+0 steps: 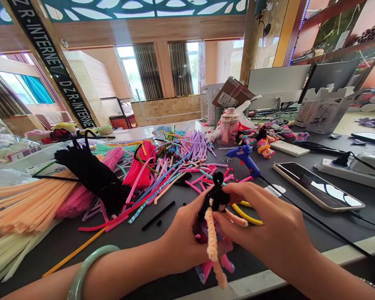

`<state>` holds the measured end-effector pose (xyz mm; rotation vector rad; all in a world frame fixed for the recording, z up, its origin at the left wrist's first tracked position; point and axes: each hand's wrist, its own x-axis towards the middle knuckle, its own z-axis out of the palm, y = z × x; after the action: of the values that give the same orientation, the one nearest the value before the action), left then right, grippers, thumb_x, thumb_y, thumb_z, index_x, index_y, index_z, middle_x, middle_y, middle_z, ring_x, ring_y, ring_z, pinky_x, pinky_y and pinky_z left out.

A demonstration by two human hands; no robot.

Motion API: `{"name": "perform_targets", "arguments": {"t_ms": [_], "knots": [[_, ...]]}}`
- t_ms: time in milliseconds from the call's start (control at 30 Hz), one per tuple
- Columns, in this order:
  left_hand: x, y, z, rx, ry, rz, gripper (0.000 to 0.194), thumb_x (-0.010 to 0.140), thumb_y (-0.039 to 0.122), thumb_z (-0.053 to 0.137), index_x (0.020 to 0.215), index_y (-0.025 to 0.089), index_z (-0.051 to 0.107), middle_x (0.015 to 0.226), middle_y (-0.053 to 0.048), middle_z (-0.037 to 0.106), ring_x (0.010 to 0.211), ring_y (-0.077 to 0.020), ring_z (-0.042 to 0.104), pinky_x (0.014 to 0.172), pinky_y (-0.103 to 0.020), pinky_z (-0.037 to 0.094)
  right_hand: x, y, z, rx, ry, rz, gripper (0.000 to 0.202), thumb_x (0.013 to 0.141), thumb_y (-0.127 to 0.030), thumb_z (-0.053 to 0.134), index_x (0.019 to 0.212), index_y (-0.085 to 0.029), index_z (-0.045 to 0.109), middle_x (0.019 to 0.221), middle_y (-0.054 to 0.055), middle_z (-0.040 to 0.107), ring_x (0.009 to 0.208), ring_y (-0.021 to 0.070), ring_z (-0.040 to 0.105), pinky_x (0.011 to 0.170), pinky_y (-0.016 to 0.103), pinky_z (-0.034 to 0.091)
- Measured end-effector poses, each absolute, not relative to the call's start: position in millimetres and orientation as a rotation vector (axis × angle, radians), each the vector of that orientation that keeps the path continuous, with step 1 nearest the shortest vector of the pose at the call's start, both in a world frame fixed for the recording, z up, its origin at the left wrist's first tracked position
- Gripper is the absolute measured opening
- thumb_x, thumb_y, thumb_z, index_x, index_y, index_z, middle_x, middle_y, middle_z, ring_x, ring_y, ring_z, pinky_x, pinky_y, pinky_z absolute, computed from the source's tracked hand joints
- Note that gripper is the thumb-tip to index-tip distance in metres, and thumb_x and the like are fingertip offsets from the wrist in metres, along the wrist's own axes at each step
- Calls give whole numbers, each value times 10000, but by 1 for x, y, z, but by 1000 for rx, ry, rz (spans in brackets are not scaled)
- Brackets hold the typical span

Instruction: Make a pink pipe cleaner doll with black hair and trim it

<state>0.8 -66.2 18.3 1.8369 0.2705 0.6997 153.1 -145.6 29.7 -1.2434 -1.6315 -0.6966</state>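
Between my two hands is a small pipe-cleaner doll [211, 233] with black hair topped by a bun, peach limbs and a pink and purple lower part. My left hand [187, 229] wraps round its body from the left. With thumb and fingers, my right hand [262, 216] pinches the doll at its head and upper body. One peach limb hangs down in front, and another sticks out to the right under my right thumb. Part of the doll's body is hidden by my fingers. Just beyond the hands lie yellow pipe cleaners [246, 214] and short pink pieces.
Bundles of black [96, 179], peach [34, 200] and hot pink pipe cleaners [142, 166] cover the left side. A blue glue gun [243, 158] stands ahead, its cord running right. A phone [318, 185], power strip [356, 168], pink bottle [229, 127] and finished dolls [264, 141] are around it.
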Motion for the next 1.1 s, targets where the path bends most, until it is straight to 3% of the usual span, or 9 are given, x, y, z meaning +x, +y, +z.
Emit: {"name": "perform_targets", "arguments": {"t_ms": [400, 767, 1100], "knots": [[1, -64, 16, 1766, 280, 661, 642, 651, 195, 798, 1266, 172, 616, 867, -11, 635, 711, -136, 552, 683, -249, 516, 153, -144, 33, -1208, -1627, -712, 99, 868, -158, 556, 935, -216, 599, 760, -15, 717, 615, 87, 677, 596, 169, 548], [1, -63, 17, 1671, 309, 563, 709, 597, 230, 892, 1243, 185, 602, 803, 21, 563, 678, -123, 502, 662, -247, 500, 157, -141, 31, -1172, -1642, -932, 91, 935, -204, 542, 928, -215, 631, 776, -1, 745, 654, 117, 715, 663, 177, 584], [0, -62, 16, 1669, 319, 550, 702, 602, 230, 897, 1234, 178, 594, 794, 25, 539, 679, -124, 491, 694, -266, 524, 156, -142, 30, -1196, -1646, -834, 101, 911, -166, 547, 951, -228, 615, 783, -2, 739, 650, 122, 709, 632, 199, 582]]}}
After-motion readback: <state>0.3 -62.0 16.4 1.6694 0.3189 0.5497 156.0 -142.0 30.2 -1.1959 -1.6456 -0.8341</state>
